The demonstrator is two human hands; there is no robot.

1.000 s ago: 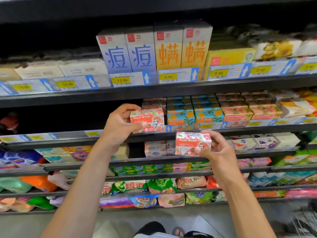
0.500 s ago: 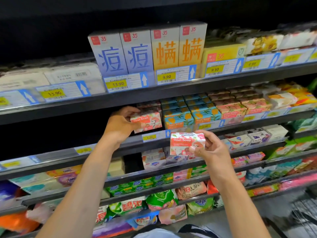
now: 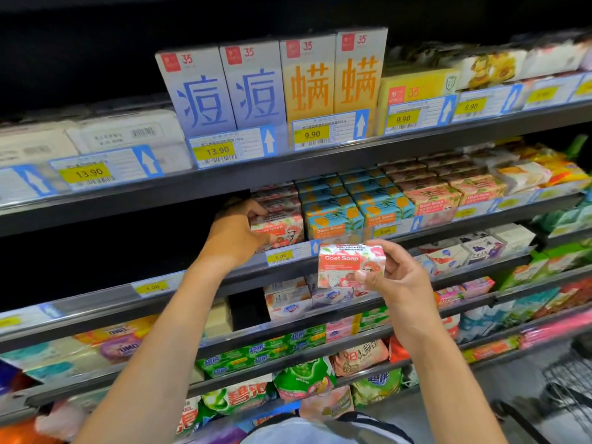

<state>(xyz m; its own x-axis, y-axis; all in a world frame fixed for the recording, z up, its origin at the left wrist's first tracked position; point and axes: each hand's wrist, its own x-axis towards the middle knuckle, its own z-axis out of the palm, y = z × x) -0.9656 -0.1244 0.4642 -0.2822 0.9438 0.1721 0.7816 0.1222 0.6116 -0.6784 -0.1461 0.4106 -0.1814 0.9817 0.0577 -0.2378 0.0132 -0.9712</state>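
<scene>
Pink Goat Soap boxes, one in each hand, at a shop's soap shelves.

Left of the frame's centre, the left hand [image 3: 235, 233] curls its fingers round a pink Goat Soap box [image 3: 282, 227] that sits on the second shelf [image 3: 464, 227], at the left end of its row, just beside the teal-and-orange Goat Soap boxes [image 3: 334, 219]. Just right of centre and slightly lower, the right hand [image 3: 400, 280] pinches a second pink Goat Soap box [image 3: 346, 262] by its right end, thumb on the front face and fingers over the top, holding it in the air before the shelf edge, label toward the camera. A yellow price tag [image 3: 281, 256] on the shelf lip shows between the two boxes. Tall blue cartons [image 3: 224, 91] and orange cartons [image 3: 333, 78] stand at upper centre.
</scene>
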